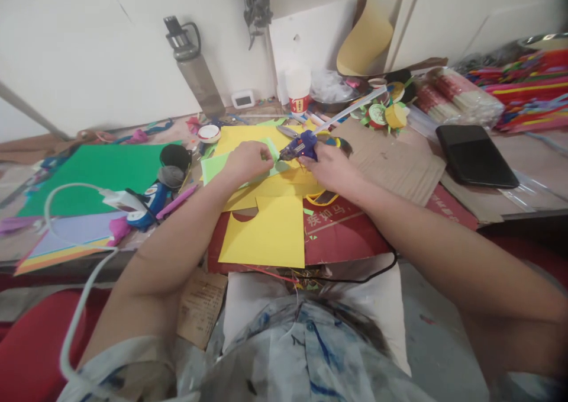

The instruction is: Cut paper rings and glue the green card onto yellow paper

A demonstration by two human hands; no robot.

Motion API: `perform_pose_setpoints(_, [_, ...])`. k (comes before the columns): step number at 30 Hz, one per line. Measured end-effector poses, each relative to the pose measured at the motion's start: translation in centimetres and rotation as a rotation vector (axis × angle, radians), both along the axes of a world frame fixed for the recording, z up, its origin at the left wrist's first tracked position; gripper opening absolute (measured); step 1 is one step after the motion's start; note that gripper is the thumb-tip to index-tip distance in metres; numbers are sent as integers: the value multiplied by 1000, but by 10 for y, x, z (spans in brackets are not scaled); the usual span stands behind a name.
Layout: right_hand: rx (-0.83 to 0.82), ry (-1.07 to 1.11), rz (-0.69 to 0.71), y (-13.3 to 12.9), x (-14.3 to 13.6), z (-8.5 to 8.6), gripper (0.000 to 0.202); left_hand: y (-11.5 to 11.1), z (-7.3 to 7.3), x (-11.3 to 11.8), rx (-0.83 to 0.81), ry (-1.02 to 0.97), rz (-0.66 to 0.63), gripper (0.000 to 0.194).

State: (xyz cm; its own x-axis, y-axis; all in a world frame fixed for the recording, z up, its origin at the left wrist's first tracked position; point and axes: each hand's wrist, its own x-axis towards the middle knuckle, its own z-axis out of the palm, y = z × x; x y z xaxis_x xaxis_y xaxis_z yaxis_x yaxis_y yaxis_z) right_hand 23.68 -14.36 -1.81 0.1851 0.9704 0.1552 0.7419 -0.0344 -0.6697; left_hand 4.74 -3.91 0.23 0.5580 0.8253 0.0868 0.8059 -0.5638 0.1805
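Note:
My right hand (331, 166) is wrapped round a blue hot glue gun (302, 146), a long clear glue stick (350, 111) jutting from its back. The gun's nozzle points left at a small light green piece of paper (272, 147). That piece is by the fingertips of my left hand (251, 160), which are pinched together and seem to grip it. Beneath the left hand lies a light green sheet (213, 166) on top of yellow paper. Nearer to me is a yellow sheet (270, 236) with a rounded notch cut from it. Scissors (287, 131) lie partly hidden behind the gun.
A red board (346, 239) and brown corrugated cardboard (393, 159) lie under and beside the work. At the right rests a black phone (477, 155). A tall bottle (195, 67) and a paper cup (298, 91) stand behind. Green sheets (106, 174) and a white cable (84, 277) are at left.

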Motion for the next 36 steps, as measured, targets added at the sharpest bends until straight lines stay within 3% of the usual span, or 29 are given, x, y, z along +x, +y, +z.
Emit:
perform_pose_setpoints(9, [-84, -171, 8, 17, -6, 20, 24, 2, 2, -5, -28, -27, -9, 25])
perform_pose_setpoints(19, [-61, -146, 69, -1, 1, 13, 21, 1, 6, -8, -47, -26, -72, 27])
perform_pose_setpoints(36, [-53, -243, 12, -4, 4, 17, 26, 1, 7, -12, -77, -51, -190, 30])
